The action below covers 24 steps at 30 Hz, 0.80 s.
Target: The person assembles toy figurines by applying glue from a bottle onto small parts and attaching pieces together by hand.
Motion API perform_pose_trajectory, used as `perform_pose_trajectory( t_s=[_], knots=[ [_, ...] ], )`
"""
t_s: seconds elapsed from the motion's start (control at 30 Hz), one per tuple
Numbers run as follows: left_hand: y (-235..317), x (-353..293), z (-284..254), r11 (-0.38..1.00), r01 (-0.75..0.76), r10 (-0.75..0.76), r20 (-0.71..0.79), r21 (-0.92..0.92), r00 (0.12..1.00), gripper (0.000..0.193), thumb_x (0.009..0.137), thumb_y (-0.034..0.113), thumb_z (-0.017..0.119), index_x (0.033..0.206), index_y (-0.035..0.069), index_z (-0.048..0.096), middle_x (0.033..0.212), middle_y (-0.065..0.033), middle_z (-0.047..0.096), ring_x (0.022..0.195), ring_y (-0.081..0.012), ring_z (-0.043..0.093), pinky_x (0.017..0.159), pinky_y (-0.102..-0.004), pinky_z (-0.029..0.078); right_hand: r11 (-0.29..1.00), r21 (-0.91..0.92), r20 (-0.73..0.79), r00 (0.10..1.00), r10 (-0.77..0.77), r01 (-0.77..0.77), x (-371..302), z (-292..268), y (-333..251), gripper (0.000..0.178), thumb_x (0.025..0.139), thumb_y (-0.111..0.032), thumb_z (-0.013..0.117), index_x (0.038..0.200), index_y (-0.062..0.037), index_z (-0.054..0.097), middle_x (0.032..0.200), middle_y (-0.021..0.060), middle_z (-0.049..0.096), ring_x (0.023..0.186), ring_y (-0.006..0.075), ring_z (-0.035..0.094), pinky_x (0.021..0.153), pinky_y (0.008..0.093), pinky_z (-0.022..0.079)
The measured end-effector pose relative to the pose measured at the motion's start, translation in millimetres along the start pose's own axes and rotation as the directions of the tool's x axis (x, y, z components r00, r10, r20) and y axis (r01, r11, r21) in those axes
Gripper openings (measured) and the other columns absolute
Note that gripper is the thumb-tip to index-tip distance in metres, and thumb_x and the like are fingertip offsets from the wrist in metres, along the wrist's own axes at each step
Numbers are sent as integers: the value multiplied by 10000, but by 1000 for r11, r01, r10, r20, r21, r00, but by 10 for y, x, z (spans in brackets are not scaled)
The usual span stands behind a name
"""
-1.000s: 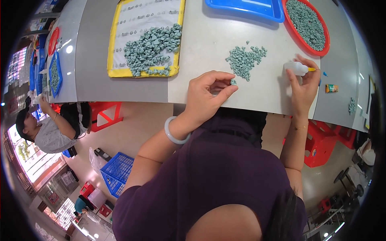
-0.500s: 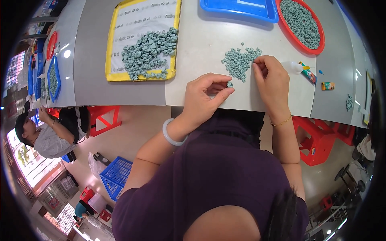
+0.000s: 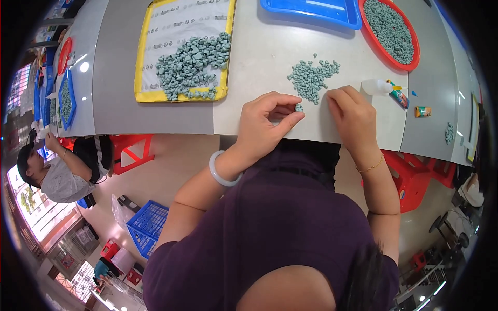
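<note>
Between the thumb and forefinger of my left hand is a small grey-green piece, just above the table's near edge. My right hand is a short way to its right, fingers bent and pressed together; whatever they may hold is hidden. Beyond both hands lies a loose pile of small grey-green pieces on the white tabletop. To the left, a yellow-edged tray lined with printed white paper carries a heap of larger grey-green pieces.
At the far right stands a red round tray full of small pieces, beside a blue tray. A white squeeze bottle, a green-and-orange box and a small orange box lie rightward. A person sits at left.
My right hand has drawn back from the pile toward me and slightly right. The left hand keeps its pinch on the small piece, almost in place. The view has shifted slightly.
</note>
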<state>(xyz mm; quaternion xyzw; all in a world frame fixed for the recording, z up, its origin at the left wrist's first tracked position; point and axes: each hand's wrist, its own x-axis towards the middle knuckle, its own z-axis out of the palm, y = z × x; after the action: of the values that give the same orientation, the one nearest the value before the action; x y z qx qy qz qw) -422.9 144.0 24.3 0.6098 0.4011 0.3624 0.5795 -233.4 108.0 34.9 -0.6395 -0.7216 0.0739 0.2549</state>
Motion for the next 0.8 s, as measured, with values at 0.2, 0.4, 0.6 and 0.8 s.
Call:
perform_pose_trajectory(
  t_s=[0.2,0.4,0.6,0.8],
  knots=[
    [23,13,3,1000,0,0,-1,-11,1000,185,733,25,691,911,8,643,816,-45,636,722,-94,590,673,-213,455,988,114,-29,994,107,-103,83,14,88,64,763,-22,627,818,-25,596,745,56,591,626,168,599,558,256,463],
    [23,14,11,1000,-8,8,-8,-1,1000,191,731,25,689,917,7,648,844,-51,638,750,-103,591,690,-219,453,995,2,9,995,98,-98,142,48,39,61,744,-22,633,787,-21,590,732,60,582,595,183,578,544,271,452],
    [30,23,6,999,-26,26,-11,24,1000,191,725,22,687,914,10,656,840,-65,638,756,-125,593,692,-232,456,996,-50,26,997,76,-75,167,37,-14,50,752,-28,612,786,-21,577,722,79,566,607,243,558,563,325,441],
    [4,36,-1,989,-117,116,12,87,993,209,731,20,686,937,16,658,824,-89,624,743,-152,636,675,-246,529,996,-86,99,994,48,-40,121,-40,40,69,764,-26,597,820,-8,559,764,95,566,657,270,558,584,344,438]
  ],
)
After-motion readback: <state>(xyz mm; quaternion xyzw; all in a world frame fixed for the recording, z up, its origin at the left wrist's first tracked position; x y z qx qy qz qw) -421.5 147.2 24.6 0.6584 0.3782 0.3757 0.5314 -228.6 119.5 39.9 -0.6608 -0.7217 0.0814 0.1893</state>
